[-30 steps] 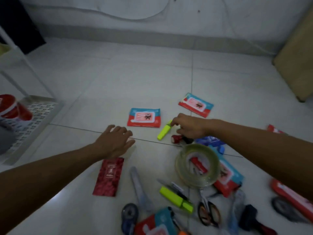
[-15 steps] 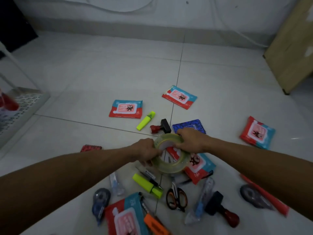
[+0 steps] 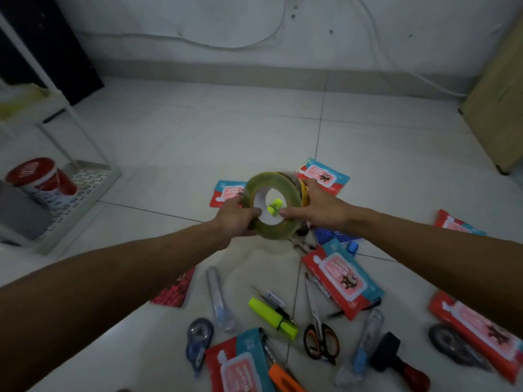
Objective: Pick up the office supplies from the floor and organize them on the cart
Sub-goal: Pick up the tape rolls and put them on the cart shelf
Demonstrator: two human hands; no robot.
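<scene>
- Grey tiled floor [image 3: 198,142] running to a pale wall at the far side, with a wooden panel [image 3: 498,108] at far right
- White cart [image 3: 85,182] at left, holding on its perforated lower shelf a red-and-white cup [image 3: 42,179] and something grey and blurred beside it; so hardly stocked yet, by the look of it
- Held up clear of the floor in the middle of the scene: a stack of tape rolls [image 3: 271,205], clear greenish one facing the camera, a yellower one behind it on the right
- Gripped from both sides: left hand [image 3: 236,219] curled round the near-left rim with the thumb in the core, right hand [image 3: 314,207] wrapped round the far-right edge, thumb also reaching the core
- Judged as just collected and not yet carried to the cart, well apart to the left
- Left to gather, scattered across the near floor: several red-and-teal wipe packets [image 3: 342,281], a red booklet [image 3: 175,290], scissors [image 3: 318,332], a yellow highlighter [image 3: 273,318], a second highlighter seen through the tape core, correction tape [image 3: 198,339], a stamp [image 3: 396,360], an orange cutter [image 3: 283,380], clear glue sticks, pens
- Bulk of the job therefore ahead
</scene>
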